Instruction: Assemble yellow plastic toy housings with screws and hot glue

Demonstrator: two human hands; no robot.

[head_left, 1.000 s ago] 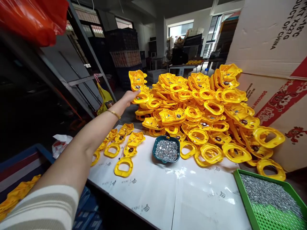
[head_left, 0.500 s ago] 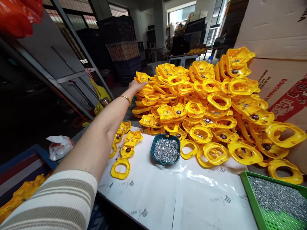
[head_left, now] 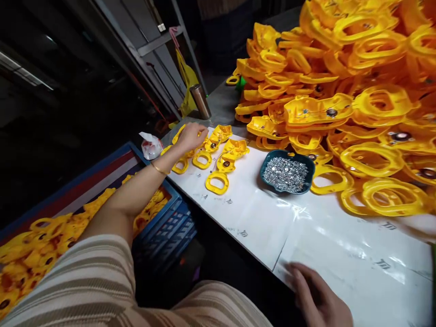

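At the row of yellow shells (head_left: 221, 132) on the table (head_left: 255, 213), we judge placing or picking in hand: left hand (head_left: 190, 137) grip indeterminable, right hand (head_left: 318, 295) loosely open, next move needing careful fingering.

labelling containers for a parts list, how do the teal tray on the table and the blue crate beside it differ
The teal tray holds small shiny metal pieces; the blue crate holds yellow plastic parts. The tray is small, the crate much larger. The tray sits on the white tabletop, the crate stands beside it. Both hold many loose pieces.
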